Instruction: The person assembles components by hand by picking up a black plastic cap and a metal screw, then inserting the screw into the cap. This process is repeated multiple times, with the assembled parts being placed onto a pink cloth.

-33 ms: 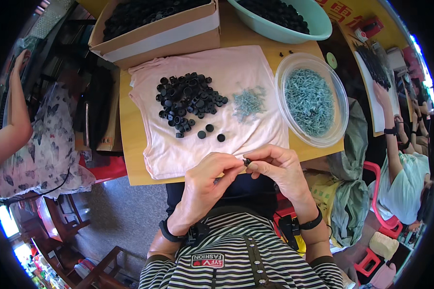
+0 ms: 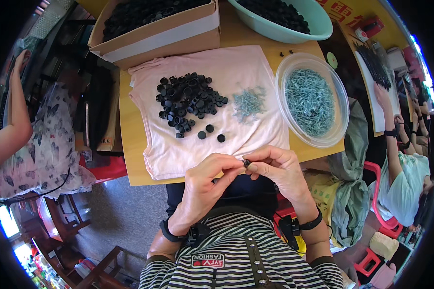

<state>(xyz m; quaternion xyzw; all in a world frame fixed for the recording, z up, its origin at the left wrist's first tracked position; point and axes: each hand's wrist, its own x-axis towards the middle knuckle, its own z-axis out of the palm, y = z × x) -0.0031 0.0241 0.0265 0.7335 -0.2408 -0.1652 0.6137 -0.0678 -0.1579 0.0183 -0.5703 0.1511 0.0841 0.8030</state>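
Observation:
Just over the table's near edge, my two hands meet fingertip to fingertip. My right hand (image 2: 277, 169) pinches a small black plastic part (image 2: 247, 163) between thumb and forefinger. My left hand (image 2: 210, 176) is closed in a pinch against that part's left side; whatever lies between its fingers is too small to make out. Beyond them a heap of black plastic caps (image 2: 188, 96) rests on a pale pink cloth (image 2: 178, 156). Three loose caps (image 2: 210, 128) lie nearer to me. To the heap's right is a small pile of silvery screws (image 2: 249, 103).
A round clear tub (image 2: 342, 113) of screws stands at the table's right. Behind the cloth are a cardboard box (image 2: 164, 43) and a pale green basin (image 2: 279, 34), both holding black parts. Other people's arms (image 2: 15, 111) show at left and right, and a red stool (image 2: 367, 262) stands lower right.

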